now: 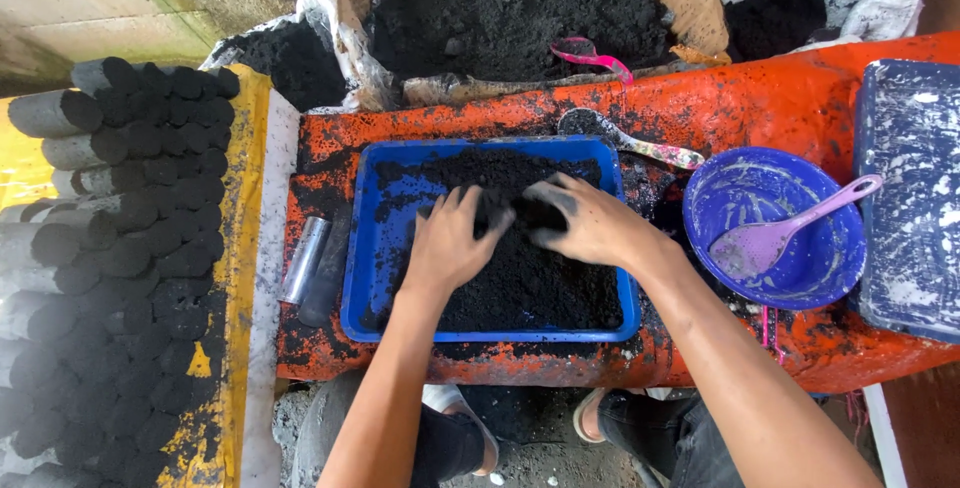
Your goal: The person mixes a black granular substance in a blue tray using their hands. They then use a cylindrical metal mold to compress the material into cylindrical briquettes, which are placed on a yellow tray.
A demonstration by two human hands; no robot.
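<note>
Head view shows both hands, left hand (447, 240) and right hand (586, 220), fingers spread and pressed together over a clump of black powder (530, 278) mid-way in the blue tray (372, 248), the purple-spooned bowl (800, 278) lying right of the tray.

Soft, even daylight with no glare. Faint shadows lie under the fingers (470, 210) on the black powder in the blue plastic tray (372, 248). Focus is sharp; edges bend slightly.
</note>
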